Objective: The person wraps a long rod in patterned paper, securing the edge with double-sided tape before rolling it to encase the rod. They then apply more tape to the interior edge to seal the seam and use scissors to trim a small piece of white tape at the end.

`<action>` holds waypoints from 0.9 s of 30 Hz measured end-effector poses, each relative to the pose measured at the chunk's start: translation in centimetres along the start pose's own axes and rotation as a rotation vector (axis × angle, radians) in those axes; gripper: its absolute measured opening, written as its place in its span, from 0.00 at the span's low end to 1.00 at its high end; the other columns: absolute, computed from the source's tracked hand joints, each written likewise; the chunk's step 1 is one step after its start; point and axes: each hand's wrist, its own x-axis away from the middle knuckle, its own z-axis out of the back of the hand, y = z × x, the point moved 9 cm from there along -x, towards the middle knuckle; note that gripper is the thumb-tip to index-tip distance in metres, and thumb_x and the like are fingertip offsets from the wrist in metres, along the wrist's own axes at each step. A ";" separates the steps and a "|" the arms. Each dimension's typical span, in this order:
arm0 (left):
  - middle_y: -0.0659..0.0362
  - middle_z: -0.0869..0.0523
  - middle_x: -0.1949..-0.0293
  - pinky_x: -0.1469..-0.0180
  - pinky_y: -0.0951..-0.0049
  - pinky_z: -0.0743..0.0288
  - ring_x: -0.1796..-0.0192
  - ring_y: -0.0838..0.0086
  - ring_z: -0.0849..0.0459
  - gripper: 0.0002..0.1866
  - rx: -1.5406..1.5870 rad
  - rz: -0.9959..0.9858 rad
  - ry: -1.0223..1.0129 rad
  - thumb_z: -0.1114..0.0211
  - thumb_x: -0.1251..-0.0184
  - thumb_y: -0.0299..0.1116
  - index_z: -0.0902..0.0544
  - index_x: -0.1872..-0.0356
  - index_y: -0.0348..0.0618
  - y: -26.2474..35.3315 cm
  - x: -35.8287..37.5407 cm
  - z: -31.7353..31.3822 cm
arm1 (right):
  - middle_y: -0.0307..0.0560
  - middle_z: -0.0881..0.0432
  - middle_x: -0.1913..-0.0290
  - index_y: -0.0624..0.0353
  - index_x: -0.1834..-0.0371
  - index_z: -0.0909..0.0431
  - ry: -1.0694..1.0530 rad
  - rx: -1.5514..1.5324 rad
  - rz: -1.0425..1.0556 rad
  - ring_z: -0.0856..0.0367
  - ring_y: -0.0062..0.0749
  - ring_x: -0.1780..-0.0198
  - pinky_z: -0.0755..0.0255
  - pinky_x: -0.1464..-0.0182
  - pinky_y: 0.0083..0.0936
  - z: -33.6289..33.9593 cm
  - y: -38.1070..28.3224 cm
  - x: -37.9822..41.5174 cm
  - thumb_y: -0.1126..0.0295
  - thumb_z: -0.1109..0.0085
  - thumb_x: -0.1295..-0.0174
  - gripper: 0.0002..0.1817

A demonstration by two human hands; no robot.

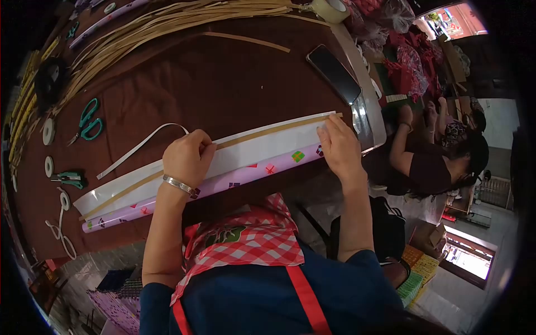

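A long sheet of wrapping paper (268, 146) lies across the table in front of me, its white back up. The lilac printed side (254, 174) shows as a rolled edge nearest me. Along the white face runs a narrow brown strip (262, 130). My left hand (187, 159) is closed over the middle of the paper, at the end of a thin white ribbon-like strip (139, 146) that curves away to the left. What its fingertips touch is hidden. At the paper's right end, my right hand (341, 146) rests with fingers stretched out and thumb apart.
Green-handled scissors (89, 120), a green cutter (71, 178), tape rolls (49, 132) and white-handled scissors (62, 231) lie to the left. Brown strips (167, 22) bundle along the far side. A phone (334, 74) lies at right. Another person (432, 170) sits beyond the table's right edge.
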 end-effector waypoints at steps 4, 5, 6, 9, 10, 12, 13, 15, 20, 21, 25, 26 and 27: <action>0.56 0.16 0.77 0.68 0.60 0.24 0.72 0.60 0.16 0.05 0.004 0.004 0.009 0.32 0.44 0.33 0.18 0.73 0.44 -0.3 0.0 -0.2 | 0.65 0.25 0.39 0.70 0.52 0.23 0.017 0.035 -0.054 0.28 0.56 0.38 0.37 0.33 0.45 -0.6 1.5 0.2 0.58 0.48 0.30 0.21; 0.56 0.16 0.77 0.68 0.60 0.24 0.72 0.60 0.16 0.05 0.004 0.007 0.012 0.32 0.44 0.33 0.18 0.73 0.44 -0.3 0.0 -0.1 | 0.65 0.26 0.38 0.70 0.50 0.24 -0.036 0.065 -0.081 0.30 0.56 0.35 0.39 0.32 0.47 -0.8 1.4 0.2 0.57 0.49 0.30 0.23; 0.55 0.16 0.77 0.68 0.60 0.24 0.71 0.59 0.16 0.05 -0.007 -0.002 0.007 0.32 0.44 0.33 0.18 0.73 0.44 -0.2 -0.1 -0.1 | 0.65 0.27 0.37 0.71 0.48 0.24 -0.089 0.094 -0.107 0.32 0.55 0.33 0.41 0.30 0.49 -0.8 1.2 0.1 0.56 0.49 0.30 0.24; 0.55 0.15 0.76 0.67 0.59 0.24 0.71 0.59 0.16 0.05 -0.018 -0.007 0.006 0.32 0.44 0.33 0.18 0.73 0.44 0.0 0.0 0.0 | 0.64 0.28 0.35 0.71 0.44 0.26 -0.297 0.030 -0.077 0.34 0.55 0.31 0.42 0.31 0.54 -1.1 -1.2 -0.3 0.55 0.48 0.30 0.26; 0.54 0.15 0.76 0.67 0.59 0.24 0.70 0.58 0.16 0.05 -0.021 -0.006 0.009 0.32 0.44 0.34 0.18 0.73 0.44 0.0 0.0 0.0 | 0.64 0.28 0.35 0.71 0.44 0.26 -0.299 0.032 -0.072 0.34 0.55 0.31 0.42 0.31 0.54 -1.6 -1.6 0.0 0.55 0.48 0.30 0.26; 0.54 0.15 0.76 0.68 0.60 0.24 0.71 0.58 0.16 0.06 -0.012 -0.013 0.010 0.32 0.44 0.34 0.18 0.72 0.43 -0.1 0.0 0.0 | 0.64 0.29 0.35 0.71 0.45 0.26 -0.138 0.021 0.106 0.33 0.56 0.31 0.42 0.31 0.55 -1.7 -4.0 0.7 0.55 0.47 0.31 0.26; 0.53 0.16 0.76 0.69 0.61 0.25 0.71 0.58 0.17 0.07 -0.006 -0.024 0.009 0.31 0.43 0.34 0.18 0.71 0.42 -0.1 0.0 0.0 | 0.64 0.28 0.35 0.71 0.46 0.26 -0.157 0.005 0.155 0.33 0.55 0.32 0.42 0.31 0.54 -2.1 -5.2 0.8 0.55 0.45 0.32 0.26; 0.53 0.16 0.76 0.69 0.61 0.25 0.71 0.58 0.17 0.07 -0.011 -0.022 0.016 0.31 0.43 0.34 0.18 0.71 0.43 -0.2 0.0 -0.1 | 0.64 0.28 0.35 0.71 0.46 0.26 -0.157 -0.012 0.204 0.33 0.55 0.31 0.42 0.31 0.55 -2.4 -7.2 1.2 0.55 0.45 0.32 0.26; 0.54 0.16 0.76 0.68 0.61 0.25 0.71 0.58 0.17 0.06 -0.006 -0.019 0.028 0.32 0.43 0.34 0.17 0.71 0.43 -0.4 0.0 -0.1 | 0.63 0.30 0.32 0.69 0.41 0.27 -0.225 -0.020 0.330 0.36 0.53 0.28 0.47 0.29 0.55 -3.6 -12.0 1.9 0.53 0.48 0.31 0.28; 0.54 0.15 0.76 0.66 0.59 0.24 0.70 0.58 0.16 0.07 -0.010 0.002 0.004 0.32 0.43 0.35 0.17 0.71 0.44 -0.3 -0.1 0.0 | 0.62 0.30 0.32 0.69 0.41 0.27 -0.230 -0.034 0.342 0.36 0.52 0.28 0.46 0.29 0.56 -3.7 -12.7 1.9 0.52 0.48 0.31 0.29; 0.54 0.15 0.76 0.65 0.58 0.23 0.68 0.57 0.15 0.07 -0.003 0.000 -0.001 0.33 0.43 0.36 0.18 0.72 0.44 -0.2 -0.1 -0.1 | 0.62 0.30 0.32 0.69 0.41 0.26 -0.244 -0.048 0.394 0.36 0.52 0.28 0.45 0.30 0.57 -4.0 -14.9 1.9 0.52 0.46 0.32 0.29; 0.54 0.15 0.76 0.65 0.58 0.23 0.68 0.57 0.15 0.07 -0.004 0.003 -0.001 0.33 0.43 0.36 0.18 0.72 0.44 -0.2 -0.1 -0.1 | 0.62 0.30 0.32 0.69 0.41 0.26 -0.230 -0.076 0.427 0.36 0.51 0.28 0.45 0.31 0.58 -4.1 -15.5 2.1 0.52 0.46 0.33 0.29; 0.54 0.15 0.76 0.65 0.58 0.23 0.69 0.57 0.15 0.07 -0.003 0.004 0.006 0.33 0.43 0.36 0.17 0.72 0.44 -0.2 -0.1 -0.1 | 0.62 0.30 0.32 0.69 0.42 0.25 -0.215 -0.103 0.462 0.35 0.51 0.28 0.44 0.31 0.58 -4.0 -16.1 2.3 0.52 0.45 0.33 0.29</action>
